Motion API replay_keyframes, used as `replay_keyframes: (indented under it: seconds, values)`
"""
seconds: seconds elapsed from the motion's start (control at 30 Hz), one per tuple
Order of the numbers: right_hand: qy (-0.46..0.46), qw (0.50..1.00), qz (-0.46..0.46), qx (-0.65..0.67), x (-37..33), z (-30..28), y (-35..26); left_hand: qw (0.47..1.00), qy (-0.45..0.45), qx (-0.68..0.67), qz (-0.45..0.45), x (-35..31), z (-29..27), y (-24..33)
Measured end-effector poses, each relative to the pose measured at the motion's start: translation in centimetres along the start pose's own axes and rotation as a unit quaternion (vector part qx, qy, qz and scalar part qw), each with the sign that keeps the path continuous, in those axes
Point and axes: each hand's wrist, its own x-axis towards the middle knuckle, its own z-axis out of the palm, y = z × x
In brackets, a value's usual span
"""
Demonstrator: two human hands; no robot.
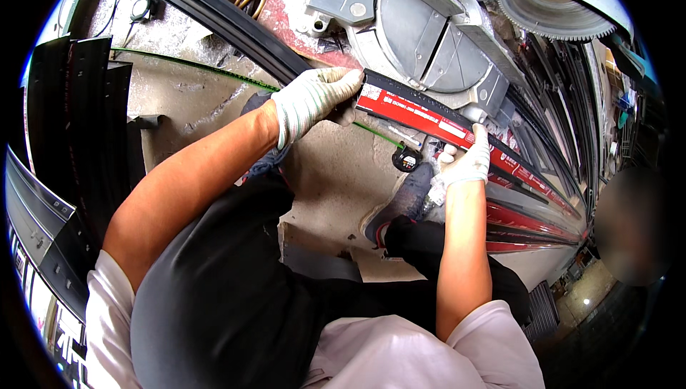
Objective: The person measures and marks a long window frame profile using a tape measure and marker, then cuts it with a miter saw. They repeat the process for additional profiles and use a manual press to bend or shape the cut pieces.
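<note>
Both my hands wear whitish knit gloves. My left hand closes on the near end of a long black profile strip with red printed film, thumb along its end. Farther along the strip, my right hand grips it with the thumb on top. The strip slants down to the right, in front of the grey base of a miter saw. Another long black profile runs from the upper left to behind my left hand, where its end is hidden. Below the strip lies a black tape measure.
The toothed saw blade stands exposed at the upper right. A green measuring tape stretches across the floor. More red-filmed strips lie at right, and dark panels stand at left. A blurred round shape is at the right edge.
</note>
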Motion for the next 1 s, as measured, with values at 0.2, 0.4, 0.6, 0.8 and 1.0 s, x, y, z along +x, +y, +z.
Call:
replay_keyframes:
  seconds: [0.2,0.4,0.6,0.8,1.0]
  values:
    - [0.002,1.0,0.011,0.011,0.26,-0.21,0.19,1.0,0.014,0.026,-0.003,-0.18,0.07,0.17]
    - [-0.032,0.999,0.006,0.006,0.51,-0.75,0.41,0.999,0.02,0.032,0.006,-0.13,0.18,0.09]
    - [-0.022,1.0,0.012,0.005,0.57,-0.55,0.41,0.999,0.028,0.043,0.013,-0.25,0.36,0.12]
    - [-0.029,0.999,0.012,0.007,0.73,-0.66,0.4,0.997,0.044,0.052,0.022,-0.19,0.66,0.08]
    - [-0.02,1.0,0.018,0.013,0.86,-0.7,0.34,0.996,0.053,0.067,0.039,-0.16,0.76,-0.22]
